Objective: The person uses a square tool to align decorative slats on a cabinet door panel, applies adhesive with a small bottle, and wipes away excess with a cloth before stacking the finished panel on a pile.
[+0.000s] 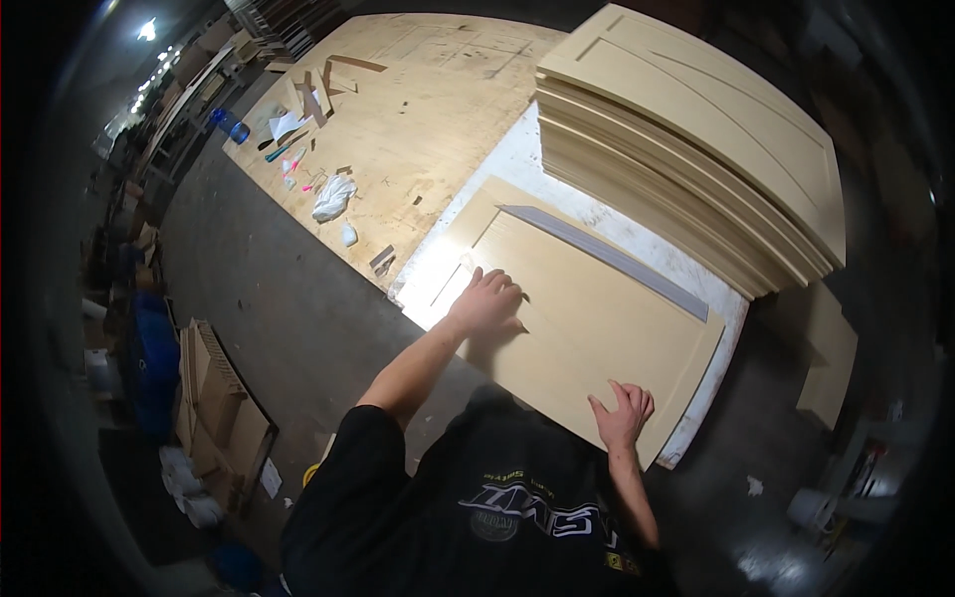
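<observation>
A pale wooden panel (587, 333) with a raised frame lies flat in front of me, close to my body. My left hand (487, 301) is over its left part, fingers curled down; small dark bits show by the fingertips, and what they hold, if anything, I cannot make out. Over the panel's near right edge is my right hand (625, 413), its thumb and fingers apart and nothing seen in them. A long grey strip (607, 261) with slanted ends lies along the panel's far side.
Beyond the panel rises a tall stack of similar panels (686, 129). A plywood sheet (428, 109) at the far left carries wood offcuts (316, 95), a crumpled white bag (334, 197) and small scraps. Cardboard pieces (224, 418) stand on the floor to the left.
</observation>
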`<state>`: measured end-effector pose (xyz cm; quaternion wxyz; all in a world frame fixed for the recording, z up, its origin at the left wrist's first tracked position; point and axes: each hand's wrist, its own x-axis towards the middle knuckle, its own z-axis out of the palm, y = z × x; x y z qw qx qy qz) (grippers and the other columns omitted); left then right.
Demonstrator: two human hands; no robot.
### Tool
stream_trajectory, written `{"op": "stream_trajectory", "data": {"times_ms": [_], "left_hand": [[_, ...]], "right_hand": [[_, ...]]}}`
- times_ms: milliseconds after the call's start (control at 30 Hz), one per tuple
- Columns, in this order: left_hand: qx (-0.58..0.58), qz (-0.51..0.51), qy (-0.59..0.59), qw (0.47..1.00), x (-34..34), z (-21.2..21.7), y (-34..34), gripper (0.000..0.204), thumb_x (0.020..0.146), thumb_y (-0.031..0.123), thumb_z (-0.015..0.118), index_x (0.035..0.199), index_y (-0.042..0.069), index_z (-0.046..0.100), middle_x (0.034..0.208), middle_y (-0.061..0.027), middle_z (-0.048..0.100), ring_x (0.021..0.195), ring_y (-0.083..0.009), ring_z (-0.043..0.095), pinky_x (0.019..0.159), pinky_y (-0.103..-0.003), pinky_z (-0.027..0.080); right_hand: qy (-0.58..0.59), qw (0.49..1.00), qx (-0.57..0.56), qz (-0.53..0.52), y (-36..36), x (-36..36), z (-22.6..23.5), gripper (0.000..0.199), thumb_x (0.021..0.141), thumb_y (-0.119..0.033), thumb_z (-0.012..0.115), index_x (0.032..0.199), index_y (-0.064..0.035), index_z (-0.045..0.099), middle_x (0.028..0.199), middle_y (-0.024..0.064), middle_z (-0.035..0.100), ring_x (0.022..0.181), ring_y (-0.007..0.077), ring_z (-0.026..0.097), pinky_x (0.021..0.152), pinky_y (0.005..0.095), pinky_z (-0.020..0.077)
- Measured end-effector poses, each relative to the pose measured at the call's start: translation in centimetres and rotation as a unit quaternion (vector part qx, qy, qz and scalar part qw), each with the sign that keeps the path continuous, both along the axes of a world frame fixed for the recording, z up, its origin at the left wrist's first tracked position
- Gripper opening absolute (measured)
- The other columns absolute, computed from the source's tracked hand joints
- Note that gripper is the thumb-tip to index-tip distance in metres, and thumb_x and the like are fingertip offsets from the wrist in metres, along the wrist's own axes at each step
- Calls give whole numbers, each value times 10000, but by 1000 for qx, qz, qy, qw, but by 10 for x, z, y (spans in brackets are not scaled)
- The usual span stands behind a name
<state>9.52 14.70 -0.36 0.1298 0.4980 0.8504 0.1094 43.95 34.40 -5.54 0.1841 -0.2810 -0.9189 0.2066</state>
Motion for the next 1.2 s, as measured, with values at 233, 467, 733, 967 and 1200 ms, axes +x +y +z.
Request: {"op": "stream_trajectory", "data": {"times_ms": [233,467,733,967,1200], "left_hand": [[31,-20,-21,999,-8,-14,0,608,865,454,791,1332,99,628,1365,-128,582,1418,-326,449,1220,-610,290],[46,-34,-18,998,-8,-27,-1,614,878,454,782,1339,80,626,1341,-141,598,1381,-335,480,1199,-616,310],[-9,-25,-74,997,-11,-18,-5,691,907,521,733,1464,148,569,1485,-165,499,1473,-349,397,1266,-608,237],[13,-14,-68,998,-10,-24,-8,681,904,508,745,1455,146,574,1520,-173,469,1485,-357,388,1275,-627,229],[0,-6,-73,997,-5,-10,-7,710,913,491,746,1504,161,533,1556,-181,446,1517,-369,347,1280,-632,211]], "right_hand": [[-8,1000,13,2,1,0,-8,530,702,-347,945,1155,-142,763,1091,58,595,1138,311,520,1111,508,350],[-13,1000,15,0,3,2,-12,517,692,-343,947,1136,-140,775,1075,56,592,1130,315,521,1105,523,359],[-2,1000,25,6,2,1,-13,536,678,-330,947,1143,-133,770,1075,65,589,1122,310,533,1108,518,358],[-7,999,32,7,2,0,-14,536,672,-340,948,1141,-154,768,1072,54,581,1134,315,519,1108,527,354],[-27,999,31,26,3,1,-9,620,675,-364,947,1217,-142,743,1213,57,606,1221,311,513,1126,529,343]]}}
